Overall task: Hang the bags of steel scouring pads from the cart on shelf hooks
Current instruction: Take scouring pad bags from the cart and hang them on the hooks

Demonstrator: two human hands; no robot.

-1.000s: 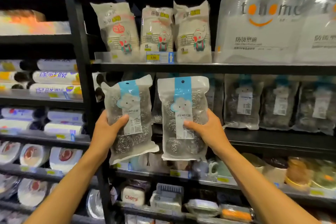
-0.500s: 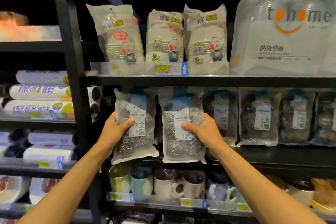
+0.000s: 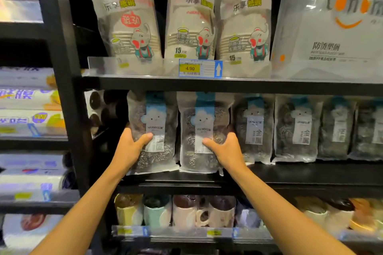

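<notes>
Both hands raised, each gripping a scourer bag

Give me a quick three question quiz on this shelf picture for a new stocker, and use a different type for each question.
1. True or false: the left hand grips the left bag, and the right hand grips the right bag.
2. Multiple choice: the yellow price tag reads A) 4.90, B) 9.40, C) 14.90.
3. Fill in: below the bags stands a row of ____.
Key: 1 true; 2 A; 3 mugs.
</notes>
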